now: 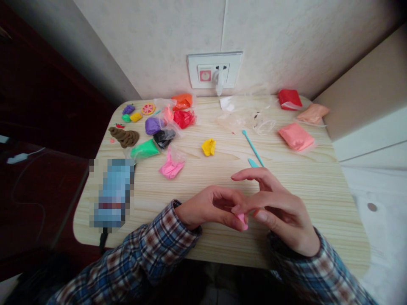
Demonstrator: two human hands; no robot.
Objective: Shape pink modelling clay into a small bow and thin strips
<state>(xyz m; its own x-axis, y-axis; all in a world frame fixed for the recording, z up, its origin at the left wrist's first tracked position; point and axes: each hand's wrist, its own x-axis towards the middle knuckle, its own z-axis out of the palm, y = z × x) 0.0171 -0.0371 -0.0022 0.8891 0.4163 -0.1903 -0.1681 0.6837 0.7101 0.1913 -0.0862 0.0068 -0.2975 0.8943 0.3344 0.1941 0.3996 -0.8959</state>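
Observation:
A small lump of pink modelling clay [242, 220] is pinched between the thumb and fingers of my left hand [213, 207], just above the table's near side. My right hand [286, 212] comes in from the other side with its fingers apart. One of its fingertips reaches the top of the pink lump, and the thumb is off to the right. Beyond my right hand lie a turquoise modelling stick [253, 148] and the tip of a second turquoise tool [253, 163], partly hidden by that hand. A yellow clay lump [208, 147] rests mid-table.
Bagged clay covers the back left: green [145, 149], purple [154, 126], black, red and pink [172, 167]. A brown coiled clay piece [124, 137] and small clay fruits sit beside them. A blurred phone [114, 192] lies left. More packets [296, 136] stand back right.

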